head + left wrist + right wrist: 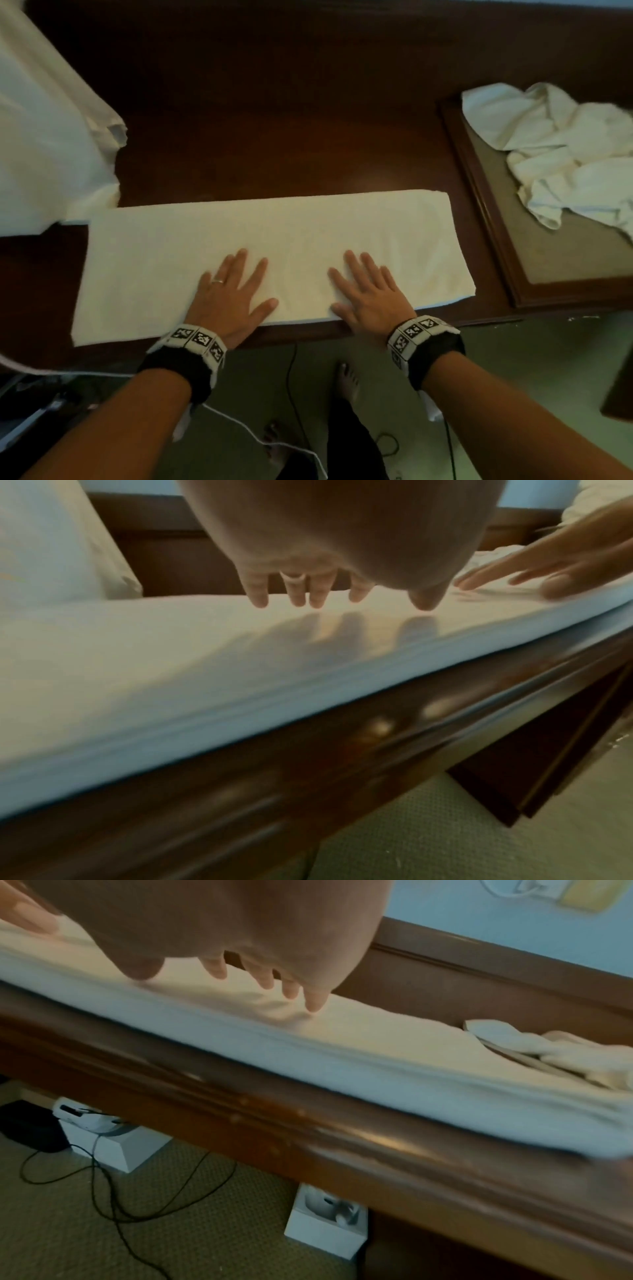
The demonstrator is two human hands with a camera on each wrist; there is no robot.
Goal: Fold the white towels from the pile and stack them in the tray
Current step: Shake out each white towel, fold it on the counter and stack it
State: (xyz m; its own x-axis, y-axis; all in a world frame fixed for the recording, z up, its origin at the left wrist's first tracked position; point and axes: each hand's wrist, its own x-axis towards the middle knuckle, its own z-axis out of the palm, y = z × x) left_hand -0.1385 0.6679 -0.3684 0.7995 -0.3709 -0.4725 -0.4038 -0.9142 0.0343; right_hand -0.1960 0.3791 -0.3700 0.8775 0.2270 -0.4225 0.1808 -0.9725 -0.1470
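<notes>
— Pressing flat, both? Why?

— Yes. The left hand (228, 294) and right hand (368, 293) lie with fingers spread wide on the folded towel (144, 260), holding nothing, I think to smooth it before the next fold.

— And the material?

— Thick, soft, a long rectangle at the dark table (308, 137) edge. Crumpled towels (565, 150) lie in the wooden tray (479, 192).

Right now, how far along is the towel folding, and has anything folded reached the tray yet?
Done: one white towel lies on the table folded into a long strip. In hand: the left hand and right hand rest flat on it with spread fingers. Left: the cross folds and placing it. The tray holds only crumpled towels, nothing folded. More white cloth waits at the left.
</notes>
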